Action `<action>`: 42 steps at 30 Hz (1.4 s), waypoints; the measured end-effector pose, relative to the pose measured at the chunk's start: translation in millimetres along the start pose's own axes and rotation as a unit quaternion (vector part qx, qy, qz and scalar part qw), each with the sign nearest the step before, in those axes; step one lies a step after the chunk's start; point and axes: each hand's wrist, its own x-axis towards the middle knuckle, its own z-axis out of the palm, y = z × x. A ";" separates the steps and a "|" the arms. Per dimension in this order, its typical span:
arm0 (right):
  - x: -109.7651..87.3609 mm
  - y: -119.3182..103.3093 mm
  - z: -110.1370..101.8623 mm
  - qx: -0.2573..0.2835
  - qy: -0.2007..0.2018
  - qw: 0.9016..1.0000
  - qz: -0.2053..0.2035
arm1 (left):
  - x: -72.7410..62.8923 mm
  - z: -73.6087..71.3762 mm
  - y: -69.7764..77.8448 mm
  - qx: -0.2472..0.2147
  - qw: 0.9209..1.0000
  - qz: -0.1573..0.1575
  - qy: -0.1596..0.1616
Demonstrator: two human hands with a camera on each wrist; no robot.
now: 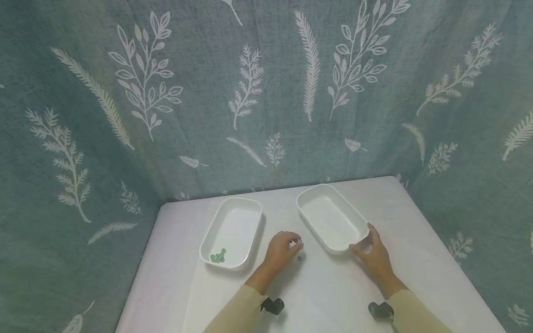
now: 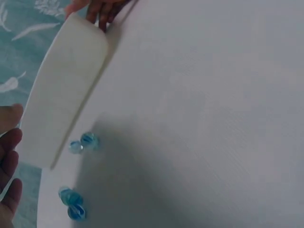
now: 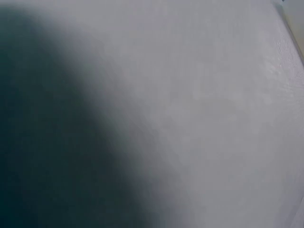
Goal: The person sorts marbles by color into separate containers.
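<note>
In the head view, my left hand (image 1: 281, 252) hovers beside small glass marbles (image 1: 300, 255) on the white table, its thumb and fingers bent with a gap between them. The left wrist view shows blue-swirled marbles (image 2: 89, 139) on the tabletop, apart from the left fingers (image 2: 8, 147) at the edge. No marble shows clearly between those fingers. My right hand (image 1: 374, 256) grips the near right corner of a white rectangular tray (image 1: 333, 217), thumb and fingers spread around it. The right wrist view shows only blurred tabletop and a dark shape, without that hand.
A second white tray (image 1: 239, 226) stands to the left, with several green marbles (image 1: 218, 256) gathered at its near end. A leaf-patterned blue-green curtain (image 1: 266, 92) hangs behind and at both sides of the table (image 1: 316, 296).
</note>
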 end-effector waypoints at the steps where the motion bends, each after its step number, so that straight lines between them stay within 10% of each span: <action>1: 0.0 0.7 -0.1 -0.001 0.004 1.000 -0.002 | 1.5 0.2 1.9 -0.003 1.000 -0.006 -0.001; 21: -2.4 -0.1 -2.9 -0.003 0.031 0.999 0.011 | 25.8 18.5 25.5 -0.058 0.994 -0.092 -0.027; 42: -0.7 -0.1 1.1 -0.006 0.034 0.999 0.004 | 51.1 22.9 23.6 -0.066 0.994 -0.078 -0.036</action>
